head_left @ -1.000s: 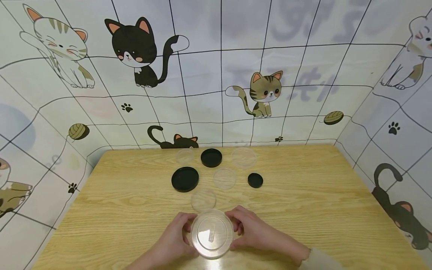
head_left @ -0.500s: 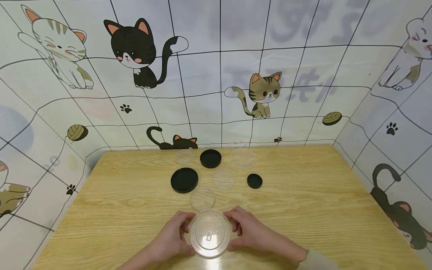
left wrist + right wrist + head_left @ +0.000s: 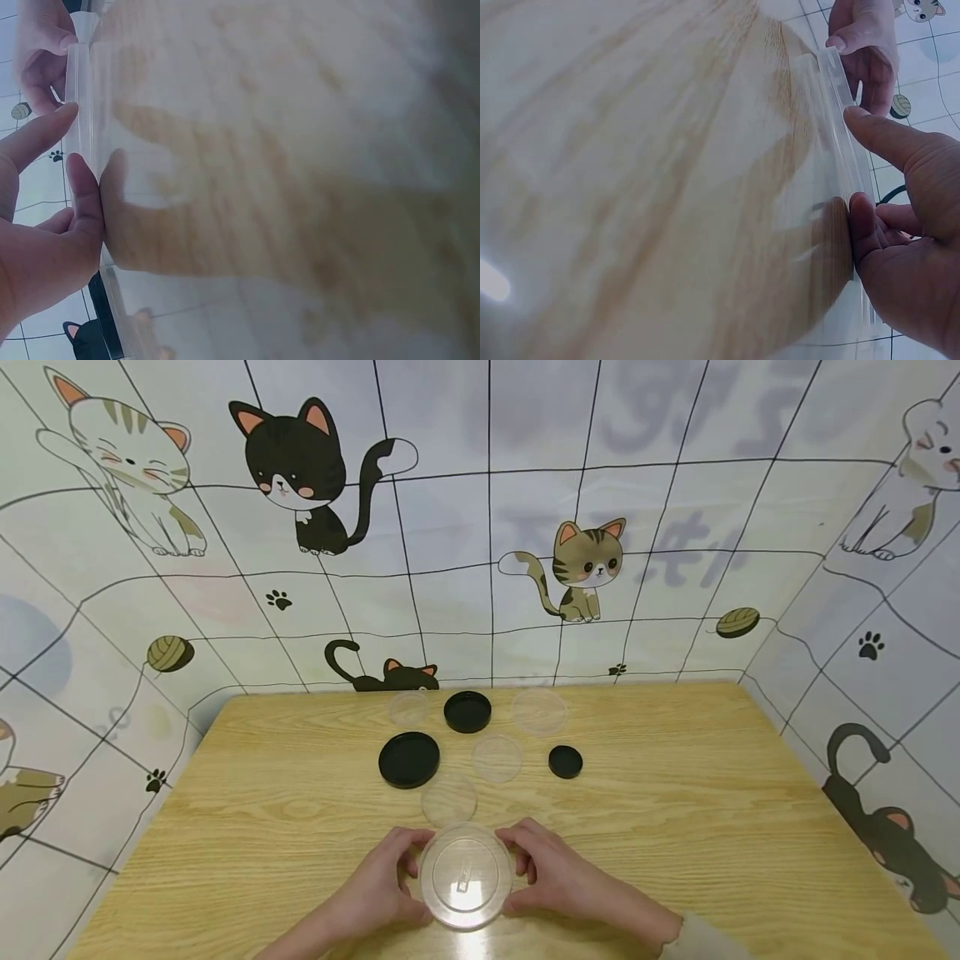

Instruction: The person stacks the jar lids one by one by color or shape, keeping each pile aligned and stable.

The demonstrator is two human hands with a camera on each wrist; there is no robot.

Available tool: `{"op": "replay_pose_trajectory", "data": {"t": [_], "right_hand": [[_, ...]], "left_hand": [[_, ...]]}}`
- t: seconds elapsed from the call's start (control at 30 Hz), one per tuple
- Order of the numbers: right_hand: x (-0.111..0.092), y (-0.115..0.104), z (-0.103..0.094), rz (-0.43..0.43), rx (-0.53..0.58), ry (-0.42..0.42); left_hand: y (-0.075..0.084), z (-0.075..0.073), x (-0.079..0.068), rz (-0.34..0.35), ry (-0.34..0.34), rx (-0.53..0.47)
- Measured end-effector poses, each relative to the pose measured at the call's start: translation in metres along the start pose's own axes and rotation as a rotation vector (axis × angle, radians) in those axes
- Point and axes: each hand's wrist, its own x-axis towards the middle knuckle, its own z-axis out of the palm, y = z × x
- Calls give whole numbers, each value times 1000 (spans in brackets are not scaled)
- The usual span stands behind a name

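Note:
A clear round plastic dish [image 3: 467, 877] lies at the front middle of the wooden table, with a ringed face and a small raised mark on top. My left hand [image 3: 382, 877] holds its left side between thumb and curled fingers. On the opposite side, my right hand [image 3: 551, 870] grips the edge in the same way. Both wrist views show the dish's low see-through wall [image 3: 79, 82] close to the tabletop, with thumb and fingertips against it. Just beyond it lies a thin clear disc [image 3: 449, 799].
Farther back sit a large black round lid [image 3: 409, 760], a medium black lid [image 3: 467, 712] and a small black lid [image 3: 566, 762]. Clear discs lie among them: one central [image 3: 497, 758], one back right [image 3: 540, 711], one back left [image 3: 408, 708]. A cat-print curtain [image 3: 450, 527] borders the table.
The hands and the dish have barely moved; both hands keep their hold on it. A slight shift of the whole head view moves everything a little left.

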Motion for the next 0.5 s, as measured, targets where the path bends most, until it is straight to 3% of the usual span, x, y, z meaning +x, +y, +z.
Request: {"op": "replay_pose_trajectory", "data": {"t": [0.3,0.5], "right_hand": [[-1,0,-3,-4,16,1],[-3,3,-21,-8,60,39]], "left_hand": [[-3,-4,0,-1,-6,-28],[-1,-24,4,-2,-26,-35]]}}
